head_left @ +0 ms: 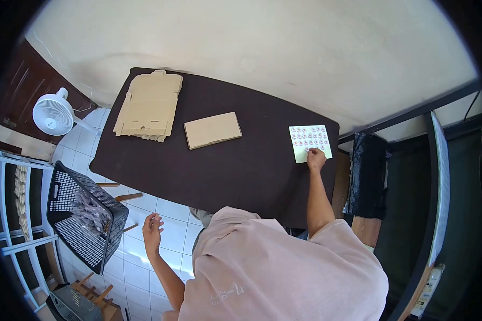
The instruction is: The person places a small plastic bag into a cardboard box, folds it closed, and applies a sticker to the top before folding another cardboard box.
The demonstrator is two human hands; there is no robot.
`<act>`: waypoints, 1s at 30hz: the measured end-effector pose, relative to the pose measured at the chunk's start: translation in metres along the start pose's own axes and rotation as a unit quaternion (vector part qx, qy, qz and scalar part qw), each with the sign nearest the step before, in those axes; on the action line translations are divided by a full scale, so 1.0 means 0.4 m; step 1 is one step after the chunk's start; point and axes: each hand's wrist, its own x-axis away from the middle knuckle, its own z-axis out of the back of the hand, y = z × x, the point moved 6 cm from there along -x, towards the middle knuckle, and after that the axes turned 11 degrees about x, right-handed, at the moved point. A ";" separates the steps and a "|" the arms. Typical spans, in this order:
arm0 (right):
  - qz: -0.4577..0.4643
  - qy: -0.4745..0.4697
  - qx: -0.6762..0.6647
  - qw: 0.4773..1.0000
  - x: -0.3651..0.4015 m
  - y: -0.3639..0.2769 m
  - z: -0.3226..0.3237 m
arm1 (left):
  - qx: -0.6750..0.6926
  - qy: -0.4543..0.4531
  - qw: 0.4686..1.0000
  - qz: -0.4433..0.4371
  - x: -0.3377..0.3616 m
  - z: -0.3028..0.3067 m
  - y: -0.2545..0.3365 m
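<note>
My right hand (pixel 316 159) is at the lower edge of a pale sheet of round red-and-white stickers (pixel 310 140), its fingers pinched together over the sheet; whatever is between the fingertips is too small to make out. My left hand (pixel 152 231) hangs in the air off the near left side of the table, above the tiled floor, fingers loosely apart and holding nothing. A closed brown cardboard box (pixel 213 130) lies on the middle of the dark tabletop (pixel 241 171). Left of it is a stack of flat, unfolded cardboard boxes (pixel 149 104).
A black plastic basket (pixel 85 216) with grey plastic-wrapped items stands left of the table. Behind it is a white fan (pixel 54 114). Wooden stool legs (pixel 128 197) stick out beside the basket. A wall borders the table's far side, and a black-wrapped object (pixel 367 174) stands right.
</note>
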 end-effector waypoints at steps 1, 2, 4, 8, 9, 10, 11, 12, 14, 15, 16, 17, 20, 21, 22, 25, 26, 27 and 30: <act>0.023 -0.003 -0.012 1.000 -0.011 -0.022 -0.006 | 0.012 0.000 1.000 0.007 0.007 -0.005 -0.011; 0.023 -0.006 -0.014 1.000 -0.021 -0.042 -0.016 | 0.023 -0.001 1.000 0.015 0.014 -0.009 -0.022; 0.050 -0.071 -0.064 0.994 -0.042 -0.072 -0.071 | 0.012 0.003 1.000 0.021 0.029 -0.017 -0.036; 0.134 -0.028 0.044 0.990 -0.014 -0.138 -0.096 | 0.008 0.001 0.999 0.038 0.056 -0.033 -0.046; 0.116 -0.016 0.030 0.993 -0.005 -0.141 -0.092 | 0.008 0.005 0.999 0.043 0.061 -0.034 -0.046; 0.118 -0.018 0.028 0.992 -0.001 -0.150 -0.093 | 0.007 0.009 0.999 0.050 0.065 -0.032 -0.046; 0.111 -0.003 0.026 0.993 0.004 -0.156 -0.088 | 0.013 0.012 0.999 0.049 0.066 -0.026 -0.054; 0.104 0.012 0.024 0.994 0.006 -0.154 -0.087 | 0.013 0.014 0.999 0.049 0.069 -0.025 -0.052; 0.093 0.011 0.013 0.995 0.002 -0.156 -0.095 | 0.013 0.020 0.998 0.049 0.077 -0.023 -0.052; 0.074 -0.005 0.021 0.997 0.000 -0.160 -0.089 | 0.013 0.022 0.998 0.050 0.079 -0.023 -0.052; 0.055 -0.020 0.030 0.998 0.006 -0.169 -0.077 | 0.012 0.021 0.998 0.051 0.080 -0.026 -0.050; 0.057 -0.022 0.029 0.998 0.003 -0.165 -0.088 | 0.011 0.021 0.998 0.051 0.083 -0.026 -0.049; 0.152 0.023 0.115 0.981 0.013 -0.200 -0.086 | 0.014 0.028 0.999 0.041 0.088 -0.022 -0.048; 0.156 0.016 0.127 0.979 0.017 -0.204 -0.085 | 0.016 0.030 0.999 0.040 0.088 -0.024 -0.045; 0.159 0.009 0.141 0.977 0.021 -0.207 -0.084 | 0.019 0.032 0.998 0.041 0.089 -0.024 -0.044; 0.163 -0.067 0.149 0.973 0.015 -0.212 -0.090 | 0.026 0.038 0.998 0.038 0.094 -0.027 -0.047; 0.166 -0.067 0.150 0.972 0.010 -0.215 -0.081 | 0.028 0.037 0.998 0.032 0.094 -0.031 -0.050; 0.159 -0.118 0.107 0.974 0.004 -0.215 -0.085 | 0.032 0.040 0.998 0.031 0.092 -0.032 -0.055; 0.158 -0.128 0.086 0.975 0.021 -0.276 -0.072 | 0.042 0.039 0.998 0.028 0.087 -0.036 -0.069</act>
